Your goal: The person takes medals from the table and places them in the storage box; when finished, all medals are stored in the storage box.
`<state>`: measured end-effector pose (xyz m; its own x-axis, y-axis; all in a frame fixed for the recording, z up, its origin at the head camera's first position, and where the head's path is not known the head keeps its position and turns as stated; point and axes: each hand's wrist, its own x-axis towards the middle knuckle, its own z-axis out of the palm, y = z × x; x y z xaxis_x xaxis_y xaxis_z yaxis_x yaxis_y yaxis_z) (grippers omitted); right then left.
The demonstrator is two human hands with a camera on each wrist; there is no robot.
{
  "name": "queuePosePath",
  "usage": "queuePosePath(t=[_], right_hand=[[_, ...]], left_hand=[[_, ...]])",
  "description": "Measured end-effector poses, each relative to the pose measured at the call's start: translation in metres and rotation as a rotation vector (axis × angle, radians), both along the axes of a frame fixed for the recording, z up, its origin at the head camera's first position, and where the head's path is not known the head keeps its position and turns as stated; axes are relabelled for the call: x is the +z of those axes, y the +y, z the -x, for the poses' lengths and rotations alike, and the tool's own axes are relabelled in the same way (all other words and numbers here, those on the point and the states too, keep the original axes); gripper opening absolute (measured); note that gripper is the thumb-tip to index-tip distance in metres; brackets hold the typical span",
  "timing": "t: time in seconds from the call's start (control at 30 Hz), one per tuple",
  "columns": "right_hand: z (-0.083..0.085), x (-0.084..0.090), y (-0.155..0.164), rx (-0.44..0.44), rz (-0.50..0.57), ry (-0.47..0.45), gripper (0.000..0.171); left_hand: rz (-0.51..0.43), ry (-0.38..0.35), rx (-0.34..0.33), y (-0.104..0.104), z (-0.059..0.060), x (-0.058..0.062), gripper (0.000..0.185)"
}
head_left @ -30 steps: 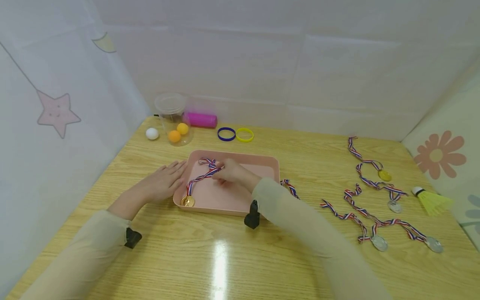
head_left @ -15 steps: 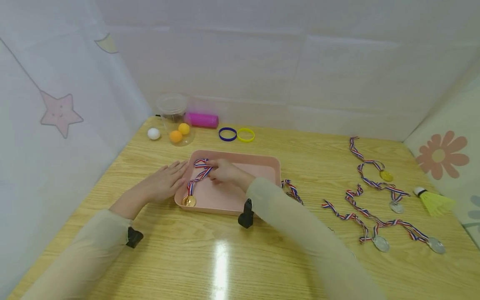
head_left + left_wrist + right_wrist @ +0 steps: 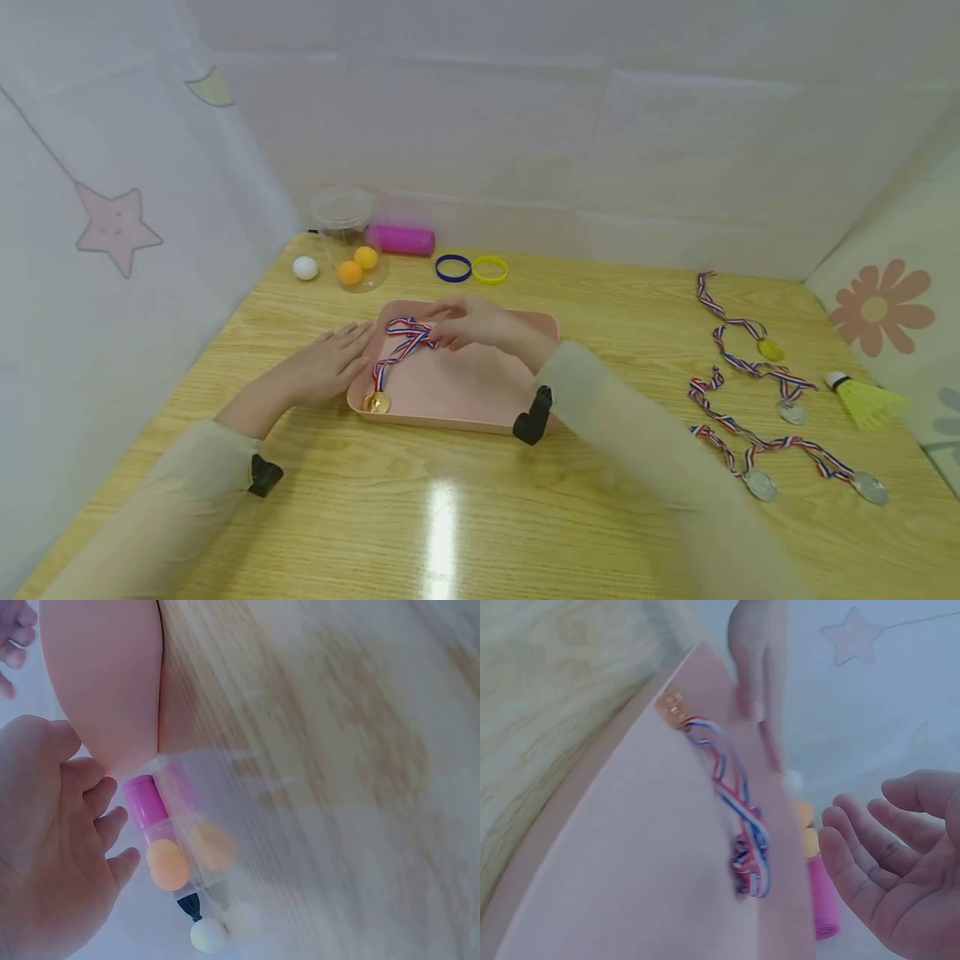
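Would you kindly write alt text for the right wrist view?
A gold medal with a striped ribbon lies in a pink tray on a wooden table. The right hand hovers open above it, and the left hand rests at the tray's far edge.

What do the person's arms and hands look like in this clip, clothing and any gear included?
Both arms are in long, loose, pale beige sleeves. A small black device sits at each wrist, on the left sleeve and the right sleeve. The left hand and right hand are bare; no gloves or rings are visible.
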<state>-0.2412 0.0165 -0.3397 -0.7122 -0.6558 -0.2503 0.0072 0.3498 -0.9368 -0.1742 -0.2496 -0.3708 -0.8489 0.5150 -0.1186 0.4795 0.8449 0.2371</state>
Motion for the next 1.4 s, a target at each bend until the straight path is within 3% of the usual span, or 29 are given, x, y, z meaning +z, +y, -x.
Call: queuePosePath(t=[0.2,0.4,0.67,0.9,1.2,1.4], right_hand=[[-0.016,0.025,0.045,0.018,0.078,0.1,0.036],[-0.032,0.029,0.099,-0.044,0.064,0.183,0.037],[-0.059,0.007,0.175,-0.113,-0.023,0.232,0.038],[-0.084,-0.022,0.231,0.029,-0.132,0.248,0.034],[-0.107,-0.049,0.266,0.125,-0.167,0.221,0.027],[-0.114,-0.058,0.268,0.102,-0.266,0.239,0.02]], left_hand=[[-0.016,-0.002,-0.008,-0.002,-0.001,0.001,0.053],[-0.009,0.003,-0.005,-0.007,-0.001,-0.001,0.054],[-0.015,-0.012,0.009,-0.008,0.001,-0.004,0.054],[-0.054,0.018,-0.024,-0.01,0.002,-0.007,0.054],[-0.029,0.006,-0.023,-0.009,0.002,-0.005,0.054],[-0.015,0.003,-0.02,-0.01,0.002,-0.005,0.054]])
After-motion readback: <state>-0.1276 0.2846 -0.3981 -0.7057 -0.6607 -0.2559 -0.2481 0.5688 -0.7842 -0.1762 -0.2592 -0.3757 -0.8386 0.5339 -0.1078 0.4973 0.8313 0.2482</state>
